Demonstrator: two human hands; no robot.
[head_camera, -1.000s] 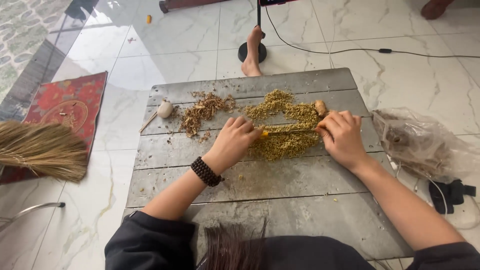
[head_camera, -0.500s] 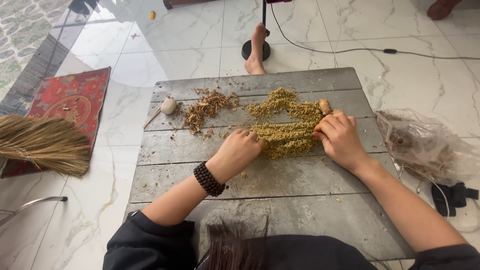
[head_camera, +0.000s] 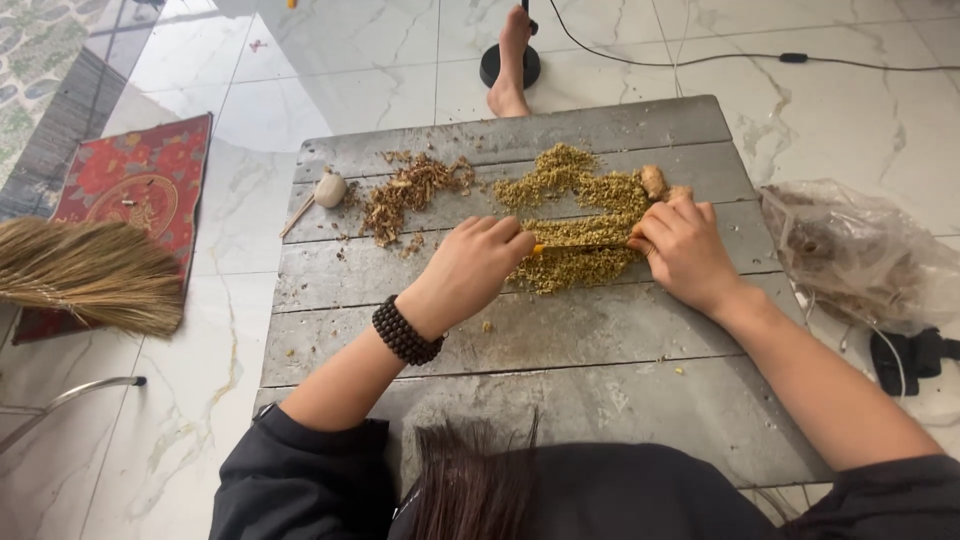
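Thin yellowish stem (head_camera: 585, 247) lies crosswise on the grey plank table (head_camera: 520, 340), directly over the yellow-green pile of dried herb bits (head_camera: 575, 225). Long axis runs left-right, spanning between both hands. Left hand (head_camera: 470, 270) pinches its left end, fingers curled shut; right hand (head_camera: 685, 245) pinches the right end, likewise closed. Neither hand is nearer. Stem possibly a stalk; view too small to tell.

Rough, weathered grey wooden planks make up the matt low table (head_camera: 600, 330), strewn with dry, crumbly yellowish-green plant bits (head_camera: 575, 225), beside a crinkled clear plastic bag (head_camera: 850, 250), a coarse straw broom (head_camera: 90, 275) and glossy marble floor tiles (head_camera: 330, 80)
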